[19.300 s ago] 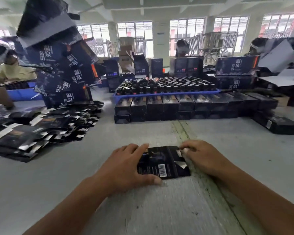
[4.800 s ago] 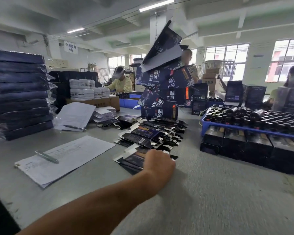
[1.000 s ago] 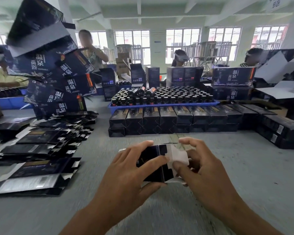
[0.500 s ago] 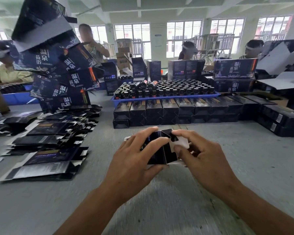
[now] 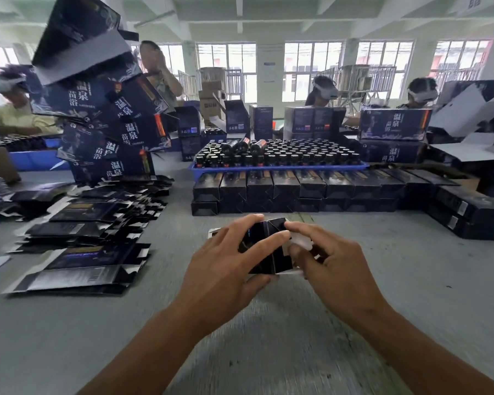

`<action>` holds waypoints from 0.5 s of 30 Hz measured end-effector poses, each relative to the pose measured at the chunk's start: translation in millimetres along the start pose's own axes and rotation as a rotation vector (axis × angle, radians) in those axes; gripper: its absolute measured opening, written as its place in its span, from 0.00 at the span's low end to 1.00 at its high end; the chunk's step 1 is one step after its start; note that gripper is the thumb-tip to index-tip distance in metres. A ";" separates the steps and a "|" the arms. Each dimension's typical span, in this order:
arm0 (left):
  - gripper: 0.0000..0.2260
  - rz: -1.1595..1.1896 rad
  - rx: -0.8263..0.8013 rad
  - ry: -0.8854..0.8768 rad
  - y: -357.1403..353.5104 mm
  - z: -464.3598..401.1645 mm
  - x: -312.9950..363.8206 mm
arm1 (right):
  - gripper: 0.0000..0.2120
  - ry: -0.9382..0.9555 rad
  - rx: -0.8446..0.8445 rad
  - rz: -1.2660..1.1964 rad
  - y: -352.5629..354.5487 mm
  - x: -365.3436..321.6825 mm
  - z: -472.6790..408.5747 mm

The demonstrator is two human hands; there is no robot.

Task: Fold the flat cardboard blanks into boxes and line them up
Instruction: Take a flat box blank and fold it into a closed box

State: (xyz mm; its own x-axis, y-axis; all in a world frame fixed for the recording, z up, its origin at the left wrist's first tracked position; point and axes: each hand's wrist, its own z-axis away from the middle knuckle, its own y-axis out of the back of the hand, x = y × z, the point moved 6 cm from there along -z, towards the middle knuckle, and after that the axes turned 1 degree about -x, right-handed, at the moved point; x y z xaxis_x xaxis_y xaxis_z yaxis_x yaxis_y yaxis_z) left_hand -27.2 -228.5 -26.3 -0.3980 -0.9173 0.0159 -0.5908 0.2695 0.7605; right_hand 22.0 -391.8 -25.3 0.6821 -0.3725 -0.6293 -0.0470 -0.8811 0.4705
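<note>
A small black cardboard box (image 5: pixel 268 252), opened up into shape, is held just above the grey table in front of me. My left hand (image 5: pixel 226 266) grips its left side, fingers over the top and thumb underneath. My right hand (image 5: pixel 331 263) holds the right end, with fingers curled on a white end flap (image 5: pixel 300 241). A spread pile of flat black blanks (image 5: pixel 80 238) lies on the table to the left. Behind, folded black boxes (image 5: pixel 297 189) stand lined up in a double row.
A blue tray (image 5: pixel 277 167) of dark bottles stands behind the box row. A leaning tower of large dark printed cartons (image 5: pixel 106 109) rises at the back left. More folded boxes (image 5: pixel 465 215) lie at the right. Several people work at the far side.
The box has risen slightly and turned in my hands; my right fingers have moved further onto the white end flap. The view has shifted a little.
</note>
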 end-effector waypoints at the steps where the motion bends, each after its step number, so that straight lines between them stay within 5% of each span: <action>1: 0.30 -0.005 0.000 -0.001 -0.2 0.0 0.5 | 0.18 0.002 -0.001 0.000 0.0 0.7 0.1; 10: 0.26 0.047 0.007 0.005 -1.3 -0.9 0.1 | 0.19 -0.011 -0.014 0.033 2.0 2.2 1.5; 15: 0.26 0.092 0.069 0.024 4.2 -2.1 -5.4 | 0.22 -0.047 -0.062 -0.169 4.3 -0.5 3.0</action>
State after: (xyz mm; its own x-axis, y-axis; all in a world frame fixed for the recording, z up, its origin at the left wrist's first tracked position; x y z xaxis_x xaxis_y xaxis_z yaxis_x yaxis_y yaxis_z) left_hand -26.1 -223.0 -21.8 -0.4362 -0.8943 0.0997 -0.5999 0.3716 0.7086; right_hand 19.3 -396.3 -24.9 0.6413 -0.2354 -0.7303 0.1115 -0.9131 0.3922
